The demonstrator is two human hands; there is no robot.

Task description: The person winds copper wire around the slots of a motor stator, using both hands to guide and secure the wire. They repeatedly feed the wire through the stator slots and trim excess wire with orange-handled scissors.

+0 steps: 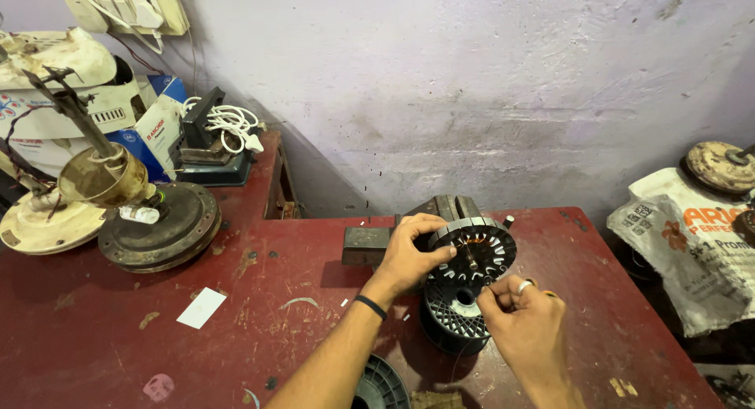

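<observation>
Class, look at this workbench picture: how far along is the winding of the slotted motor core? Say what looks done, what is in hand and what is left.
Done: some copper wire already sits in the slotted core near its centre. In hand: the left hand steadies the core's rim while the right hand pinches a thin wire by the black spool. Left: most outer slots look bare; how many, I cannot tell.

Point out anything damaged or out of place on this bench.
The red tabletop is badly chipped and scratched, with a loose white paper slip lying on it. The slotted stator that both hands work on looks intact.
</observation>
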